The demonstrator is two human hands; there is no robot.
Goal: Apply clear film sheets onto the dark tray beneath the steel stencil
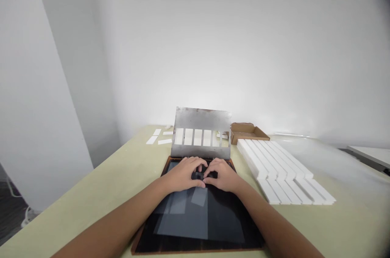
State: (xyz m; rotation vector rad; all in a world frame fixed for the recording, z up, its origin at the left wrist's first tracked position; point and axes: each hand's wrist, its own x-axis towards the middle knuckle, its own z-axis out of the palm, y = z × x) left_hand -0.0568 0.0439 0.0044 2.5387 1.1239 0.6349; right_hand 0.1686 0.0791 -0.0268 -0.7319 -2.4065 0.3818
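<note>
Both my hands rest together at the far end of a dark glossy board (227, 221) with a brown wooden rim. My left hand (182, 174) and my right hand (224, 175) have curled fingers whose tips meet on a small dark piece (199, 176); I cannot make out what it is. Just behind the hands a grey metal plate (201, 118) with a row of rectangular slots stands tilted up from the board's far edge. Pale translucent sheets (185, 217) lie on the board between my forearms.
Rows of long white strips (283, 168) lie stacked to the right on the pale green table (91, 193). An open cardboard box (246, 132) sits behind them. Small white pieces (158, 138) lie at the back left. Another table edge (371, 154) shows far right.
</note>
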